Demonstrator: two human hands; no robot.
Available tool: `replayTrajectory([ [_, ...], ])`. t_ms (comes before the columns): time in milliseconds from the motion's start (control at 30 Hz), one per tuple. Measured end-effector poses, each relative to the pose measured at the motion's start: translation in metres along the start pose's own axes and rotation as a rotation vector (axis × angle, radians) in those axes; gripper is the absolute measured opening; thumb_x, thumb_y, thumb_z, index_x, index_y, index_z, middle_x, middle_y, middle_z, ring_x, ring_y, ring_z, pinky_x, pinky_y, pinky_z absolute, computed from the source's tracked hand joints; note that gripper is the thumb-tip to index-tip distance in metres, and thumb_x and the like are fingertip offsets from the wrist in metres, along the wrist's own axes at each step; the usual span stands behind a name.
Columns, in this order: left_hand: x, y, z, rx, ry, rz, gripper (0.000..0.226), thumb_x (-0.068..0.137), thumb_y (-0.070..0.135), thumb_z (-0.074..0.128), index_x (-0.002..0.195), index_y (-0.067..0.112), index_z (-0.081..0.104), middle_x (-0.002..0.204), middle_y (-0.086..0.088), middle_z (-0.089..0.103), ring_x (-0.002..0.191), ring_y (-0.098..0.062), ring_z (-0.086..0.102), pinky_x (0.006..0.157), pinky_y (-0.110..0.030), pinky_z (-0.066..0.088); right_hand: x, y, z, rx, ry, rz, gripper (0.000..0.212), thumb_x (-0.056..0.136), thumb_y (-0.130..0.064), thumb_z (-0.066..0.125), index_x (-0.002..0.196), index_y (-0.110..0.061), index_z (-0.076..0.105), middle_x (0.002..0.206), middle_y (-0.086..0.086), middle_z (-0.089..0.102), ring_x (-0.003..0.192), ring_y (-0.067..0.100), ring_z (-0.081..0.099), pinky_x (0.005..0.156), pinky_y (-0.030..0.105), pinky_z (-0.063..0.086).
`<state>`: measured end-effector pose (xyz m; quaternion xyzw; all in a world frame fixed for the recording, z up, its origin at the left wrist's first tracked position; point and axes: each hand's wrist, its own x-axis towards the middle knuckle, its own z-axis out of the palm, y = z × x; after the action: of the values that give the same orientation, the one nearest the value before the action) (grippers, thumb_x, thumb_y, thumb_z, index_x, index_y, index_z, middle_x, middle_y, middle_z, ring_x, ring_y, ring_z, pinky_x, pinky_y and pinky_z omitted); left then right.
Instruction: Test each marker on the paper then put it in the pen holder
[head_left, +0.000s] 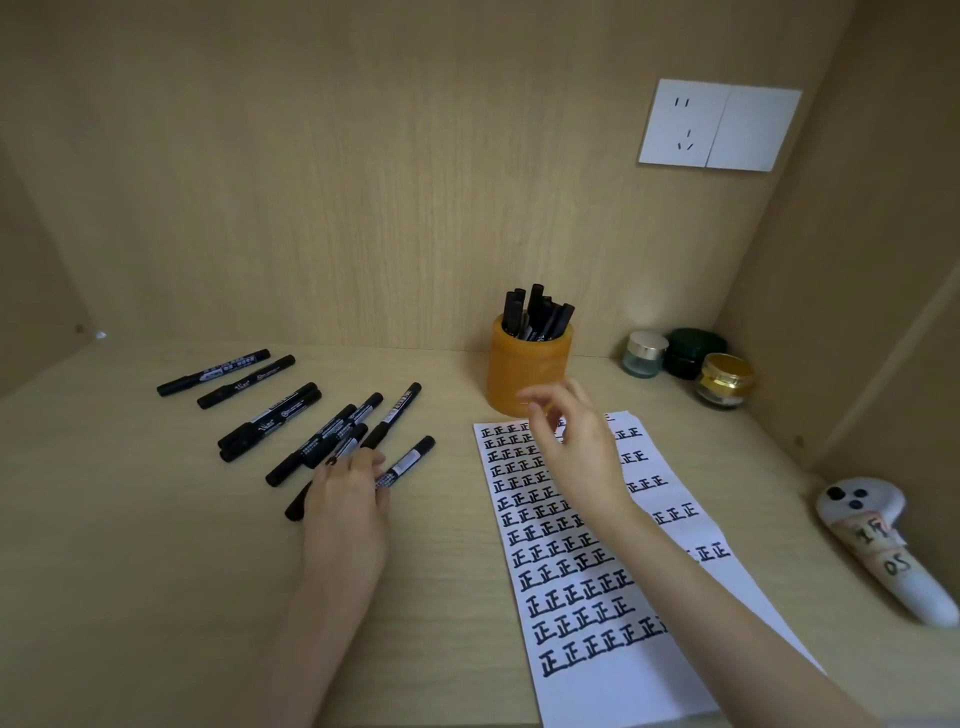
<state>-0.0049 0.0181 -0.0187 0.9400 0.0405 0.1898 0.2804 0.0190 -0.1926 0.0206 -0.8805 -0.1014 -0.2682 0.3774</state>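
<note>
Lays the straight-fingered left hand on the loose black markers, hangs the empty, loosely curled right hand over the paper, partly hiding the orange pen holder, with jars and controller off right.

The paper is partly hidden under the blurred right hand and cut by the lower edge.
</note>
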Motion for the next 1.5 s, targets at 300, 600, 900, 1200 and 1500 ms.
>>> replayTrajectory([
  [300,-0.042,0.057,-0.02,-0.598,-0.143,0.068,0.027,0.084,0.015,0.064,0.103,0.032,0.057,0.096,0.018,0.061,0.089,0.008,0.056,0.077,-0.013,0.046,-0.046,-0.029,-0.009,0.637,-0.368,0.469,0.032,0.09,-0.04,0.059,0.101,-0.011,0.06,0.054,0.0,0.054,0.042,0.006,0.042,0.043,0.015,0.034],
  [600,-0.071,0.066,-0.009,-0.53,-0.38,0.169,0.015,0.095,0.034,0.043,0.097,0.028,0.056,0.076,0.006,0.062,0.063,-0.001,0.056,0.058,-0.021,0.046,-0.067,-0.035,-0.027,0.758,-0.263,0.418,0.014,0.096,-0.02,0.054,0.09,-0.008,0.051,0.051,0.003,0.05,0.041,0.013,0.037,0.041,0.018,0.03],
  [900,-0.09,0.076,-0.011,-0.536,-0.424,0.232,0.021,0.093,0.051,0.032,0.084,0.041,0.049,0.074,-0.002,0.065,0.066,-0.023,0.061,0.063,-0.045,0.049,-0.087,-0.036,-0.041,0.757,-0.328,0.314,0.039,0.095,-0.021,0.056,0.056,-0.013,0.052,0.045,0.002,0.043,0.038,0.009,0.033,0.041,0.015,0.029],
  [1200,-0.102,0.081,-0.013,-0.695,-0.517,0.213,0.027,0.085,0.053,0.043,0.083,0.03,0.057,0.071,0.007,0.063,0.063,-0.008,0.057,0.063,-0.036,0.044,-0.106,-0.035,-0.055,0.74,-0.307,0.326,0.038,0.095,-0.025,0.054,0.062,-0.007,0.051,0.047,0.004,0.044,0.039,0.01,0.034,0.042,0.017,0.029],
  [1500,-0.106,0.07,-0.009,-0.648,-0.561,0.144,0.019,0.099,0.035,0.031,0.108,0.046,0.043,0.078,-0.003,0.056,0.072,-0.026,0.052,0.065,-0.032,0.04,-0.108,0.005,-0.097,0.825,0.122,0.576,0.025,0.095,-0.014,0.052,0.07,-0.018,0.052,0.046,0.001,0.044,0.041,0.016,0.033,0.039,0.022,0.023],
])
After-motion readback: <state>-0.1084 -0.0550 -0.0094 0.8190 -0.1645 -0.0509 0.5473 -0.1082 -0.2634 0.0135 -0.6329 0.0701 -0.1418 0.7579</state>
